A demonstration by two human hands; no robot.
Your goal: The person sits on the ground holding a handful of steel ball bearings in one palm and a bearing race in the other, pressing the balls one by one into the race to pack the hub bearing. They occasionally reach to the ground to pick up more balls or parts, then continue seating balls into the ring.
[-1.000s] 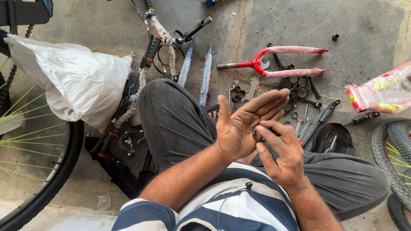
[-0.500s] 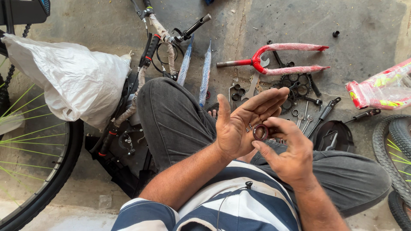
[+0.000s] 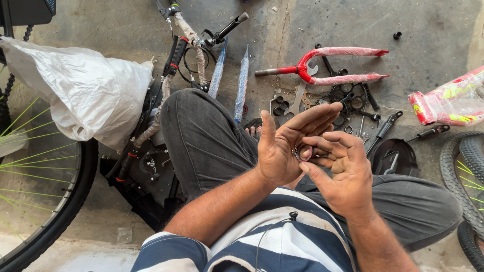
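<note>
While the person sits on the concrete floor (image 3: 418, 20), the left hand (image 3: 285, 146) is held flat and open, palm up, with a small metal ring (image 3: 304, 152) and a short row of tiny steel balls (image 3: 294, 151) lying on the palm near the fingers. Right hand (image 3: 343, 171) curls in from the side, thumb and fingertips pinching the ring's edge. Both hands sit above the dark-trousered lap. Beyond them lies a red fork (image 3: 322, 68) wrapped in clear film, beside loose black rings and flat wrenches (image 3: 348, 98). A crumpled white plastic bag (image 3: 80, 95) drapes over a wheel (image 3: 45, 201) with thin green spokes at left. A knobby tyre (image 3: 466, 171) shows at right.
</note>
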